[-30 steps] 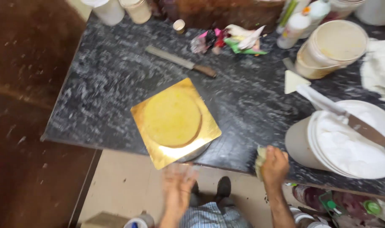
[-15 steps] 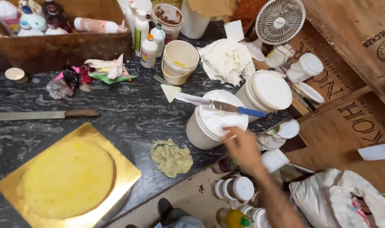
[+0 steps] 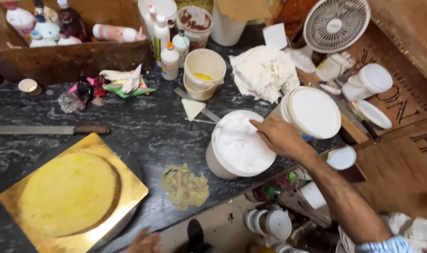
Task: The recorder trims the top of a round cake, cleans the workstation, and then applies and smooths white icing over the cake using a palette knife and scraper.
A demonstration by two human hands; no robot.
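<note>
- The right hand [image 3: 280, 136] rests over the rim of the open white cream tub [image 3: 239, 145], fingers curled around the handle of a spatula [image 3: 209, 122] lying across the cream.
- That tub stands near the desk's [image 3: 143, 126] front edge, toward its right end, touching a lidded white tub [image 3: 312, 111] behind it.
- The left hand [image 3: 144, 242] shows only partly below the desk's front edge; I cannot tell whether its fingers are open or closed.
- A round yellow sponge cake [image 3: 68, 193] sits on a gold square board [image 3: 124, 187] at the front left corner.
- A crumpled cloth [image 3: 185, 186] lies between board and tub.
- A long knife [image 3: 49, 130] lies behind the board.
</note>
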